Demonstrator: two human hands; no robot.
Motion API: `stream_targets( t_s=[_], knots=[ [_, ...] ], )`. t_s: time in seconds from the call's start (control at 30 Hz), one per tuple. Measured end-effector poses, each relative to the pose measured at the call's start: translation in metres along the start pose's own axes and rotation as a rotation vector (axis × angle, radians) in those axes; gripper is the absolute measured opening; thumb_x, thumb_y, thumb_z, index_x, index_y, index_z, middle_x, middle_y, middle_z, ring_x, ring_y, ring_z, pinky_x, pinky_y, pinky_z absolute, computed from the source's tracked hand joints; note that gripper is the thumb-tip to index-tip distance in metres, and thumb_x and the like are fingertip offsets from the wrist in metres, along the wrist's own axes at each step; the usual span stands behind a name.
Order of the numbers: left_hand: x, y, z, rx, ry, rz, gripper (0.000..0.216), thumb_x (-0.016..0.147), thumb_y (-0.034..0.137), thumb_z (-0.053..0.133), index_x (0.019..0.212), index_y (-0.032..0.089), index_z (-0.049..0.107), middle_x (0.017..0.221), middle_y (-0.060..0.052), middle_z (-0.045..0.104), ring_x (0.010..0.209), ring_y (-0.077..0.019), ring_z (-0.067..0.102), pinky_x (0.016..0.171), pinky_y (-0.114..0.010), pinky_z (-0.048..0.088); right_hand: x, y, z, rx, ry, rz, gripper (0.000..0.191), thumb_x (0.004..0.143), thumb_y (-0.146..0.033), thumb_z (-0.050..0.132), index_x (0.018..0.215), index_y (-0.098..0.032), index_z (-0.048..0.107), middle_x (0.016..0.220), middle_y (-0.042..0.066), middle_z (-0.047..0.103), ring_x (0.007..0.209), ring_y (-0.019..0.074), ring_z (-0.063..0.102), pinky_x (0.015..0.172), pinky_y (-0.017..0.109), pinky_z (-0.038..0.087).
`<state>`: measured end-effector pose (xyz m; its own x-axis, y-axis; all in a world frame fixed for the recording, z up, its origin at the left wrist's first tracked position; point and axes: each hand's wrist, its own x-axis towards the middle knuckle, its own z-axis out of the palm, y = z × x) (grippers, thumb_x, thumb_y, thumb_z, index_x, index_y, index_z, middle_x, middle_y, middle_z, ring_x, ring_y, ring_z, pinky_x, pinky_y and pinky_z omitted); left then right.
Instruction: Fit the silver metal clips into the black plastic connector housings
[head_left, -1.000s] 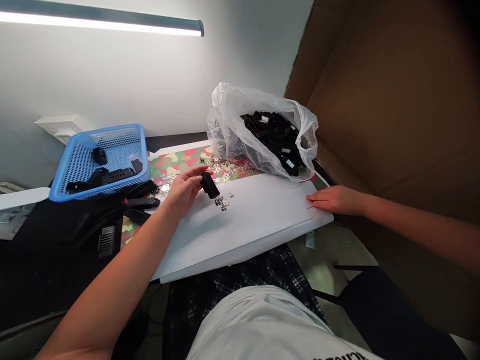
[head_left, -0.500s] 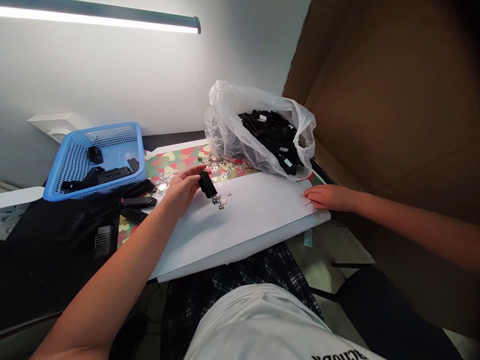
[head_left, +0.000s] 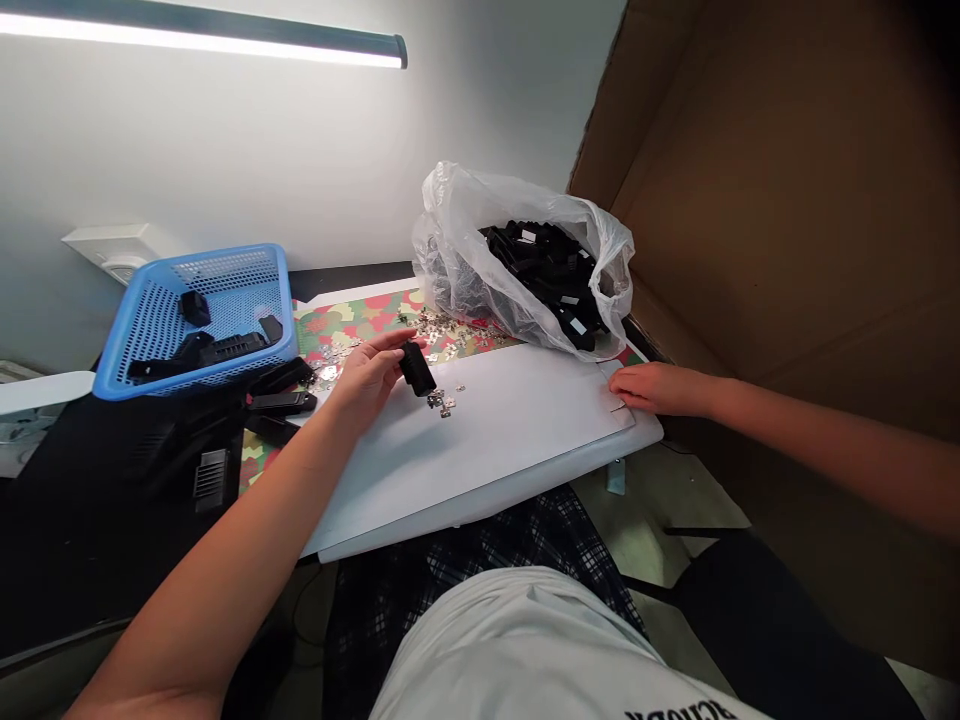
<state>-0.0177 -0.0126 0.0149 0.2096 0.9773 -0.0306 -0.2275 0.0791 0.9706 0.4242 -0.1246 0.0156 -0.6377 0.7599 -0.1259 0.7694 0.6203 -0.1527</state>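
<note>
My left hand (head_left: 373, 375) is closed around a black plastic hair-clipper guard comb (head_left: 418, 369), held tilted above the white sheet (head_left: 487, 440). Small shiny metal pieces (head_left: 442, 402) lie on the sheet just beside the comb's lower end. At the right end of the sheet, my right hand (head_left: 637, 388) rests with its fingers pinched together. A thin dark line, perhaps a slim tool or wire, shows by those fingertips; what they hold is too small to make out.
A blue basket (head_left: 101, 370) with several black parts stands at the left, with more black combs (head_left: 211, 478) beside it. Behind the sheet, metal pieces (head_left: 450, 330) cover a patterned mat. A clear plastic bag (head_left: 457, 250) holds black parts. Cardboard (head_left: 787, 200) walls the right side.
Both hands stay almost in place, the left still holding the comb. My right fingers have shifted slightly at the sheet's edge. The whole view has moved a little.
</note>
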Motion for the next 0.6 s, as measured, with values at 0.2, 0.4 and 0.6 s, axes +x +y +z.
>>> stream_targets(
  t_s=[0.2, 0.4, 0.6],
  knots=[
    [0.000, 0.000, 0.002, 0.006, 0.012, -0.010, 0.032, 0.069, 0.019, 0.069, 0.099, 0.017, 0.076, 0.098, -0.010, 0.077, 0.092, -0.0234, 0.071, 0.078, -0.035, 0.059, -0.016, 0.010, 0.003, 0.160, 0.008, 0.004, 0.030, 0.096, -0.037, 0.052, 0.112, -0.023, 0.073, 0.120, 0.008, 0.071, 0.106, 0.0233, 0.068, 0.090, 0.037, 0.055],
    [0.001, 0.000, 0.001, 0.003, 0.004, -0.004, 0.033, 0.069, 0.020, 0.069, 0.101, 0.017, 0.075, 0.099, -0.011, 0.076, 0.087, -0.0216, 0.071, 0.070, -0.031, 0.058, -0.017, 0.006, 0.018, -0.092, 0.145, -0.040, 0.032, 0.099, -0.024, 0.044, 0.099, -0.021, 0.076, 0.113, 0.008, 0.074, 0.102, 0.0233, 0.070, 0.085, 0.038, 0.058],
    [0.001, -0.002, -0.001, 0.010, -0.015, 0.004, 0.033, 0.071, 0.020, 0.068, 0.103, 0.016, 0.074, 0.101, -0.011, 0.076, 0.087, -0.0214, 0.071, 0.073, -0.033, 0.058, -0.015, -0.001, 0.026, -0.097, 0.246, 0.005, 0.025, 0.096, -0.021, 0.043, 0.100, -0.018, 0.067, 0.105, 0.010, 0.075, 0.095, 0.0227, 0.072, 0.085, 0.037, 0.059]
  ],
)
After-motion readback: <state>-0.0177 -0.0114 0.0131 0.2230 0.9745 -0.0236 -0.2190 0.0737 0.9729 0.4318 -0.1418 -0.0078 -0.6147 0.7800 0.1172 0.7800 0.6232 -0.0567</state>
